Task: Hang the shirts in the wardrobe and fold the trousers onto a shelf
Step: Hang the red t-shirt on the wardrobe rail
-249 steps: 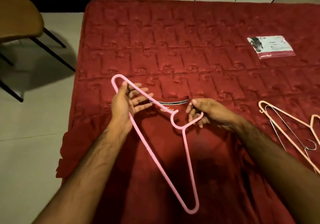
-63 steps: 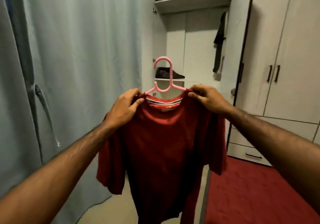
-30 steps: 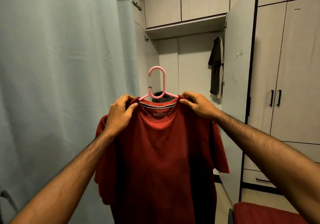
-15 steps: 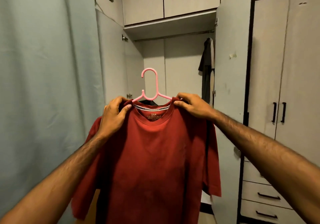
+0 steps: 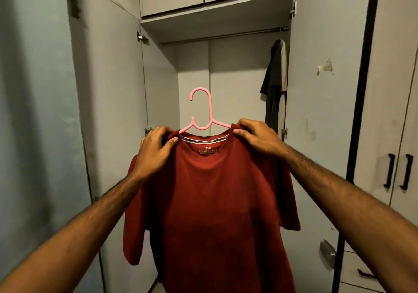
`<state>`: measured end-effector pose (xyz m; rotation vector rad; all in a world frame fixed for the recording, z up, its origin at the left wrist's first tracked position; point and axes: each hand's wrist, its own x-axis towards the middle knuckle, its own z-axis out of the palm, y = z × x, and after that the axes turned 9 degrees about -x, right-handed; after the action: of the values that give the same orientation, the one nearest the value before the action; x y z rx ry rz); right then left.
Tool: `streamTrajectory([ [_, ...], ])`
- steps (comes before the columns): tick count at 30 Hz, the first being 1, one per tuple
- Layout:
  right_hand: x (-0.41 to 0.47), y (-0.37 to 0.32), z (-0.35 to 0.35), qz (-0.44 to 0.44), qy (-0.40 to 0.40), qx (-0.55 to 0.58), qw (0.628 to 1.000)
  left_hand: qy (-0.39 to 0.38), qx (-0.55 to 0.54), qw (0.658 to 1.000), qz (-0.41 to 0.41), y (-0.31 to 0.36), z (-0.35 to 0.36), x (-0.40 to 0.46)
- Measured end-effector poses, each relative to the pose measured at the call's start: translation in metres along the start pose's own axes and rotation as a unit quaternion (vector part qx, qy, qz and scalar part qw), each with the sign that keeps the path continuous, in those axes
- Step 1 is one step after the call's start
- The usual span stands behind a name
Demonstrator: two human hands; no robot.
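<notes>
A red T-shirt (image 5: pixel 212 202) hangs on a pink plastic hanger (image 5: pixel 202 114), held up in front of the open wardrobe. My left hand (image 5: pixel 156 151) grips the shirt's left shoulder over the hanger arm. My right hand (image 5: pixel 255 137) pinches the right shoulder beside the collar. The hanger's hook points up and stands free, well below the metal hanging rail (image 5: pixel 224 35) that runs across the top of the wardrobe opening. The shirt hides the lower part of the wardrobe.
Dark clothes (image 5: pixel 274 84) hang at the rail's right end. The wardrobe's two doors stand open, the left door (image 5: pixel 113 111) and the right door (image 5: pixel 323 111). A pale curtain (image 5: pixel 34 111) is on the left; closed cupboard doors with black handles (image 5: pixel 398 171) on the right.
I have come closer to the open wardrobe, which now faces me straight on. Both hands keep their hold on the shirt's shoulders. The curtain has slid toward the left edge.
</notes>
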<state>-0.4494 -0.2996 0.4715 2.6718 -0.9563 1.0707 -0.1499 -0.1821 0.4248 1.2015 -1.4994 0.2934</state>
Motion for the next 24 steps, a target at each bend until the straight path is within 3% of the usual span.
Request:
streamTrajectory([
  [15, 0.160, 0.136, 0.056, 0.083, 0.068, -0.093, 0.990, -0.057, 0.072, 0.996, 0.006, -0.115, 0.141, 0.165],
  [18, 0.206, 0.179, 0.079, 0.081, 0.080, -0.086, 0.990, -0.078, 0.114, 0.990, 0.014, -0.150, 0.177, 0.201],
  [24, 0.317, 0.287, 0.128, 0.062, 0.090, -0.083, 0.991, -0.041, 0.154, 0.986, 0.039, -0.234, 0.271, 0.294],
])
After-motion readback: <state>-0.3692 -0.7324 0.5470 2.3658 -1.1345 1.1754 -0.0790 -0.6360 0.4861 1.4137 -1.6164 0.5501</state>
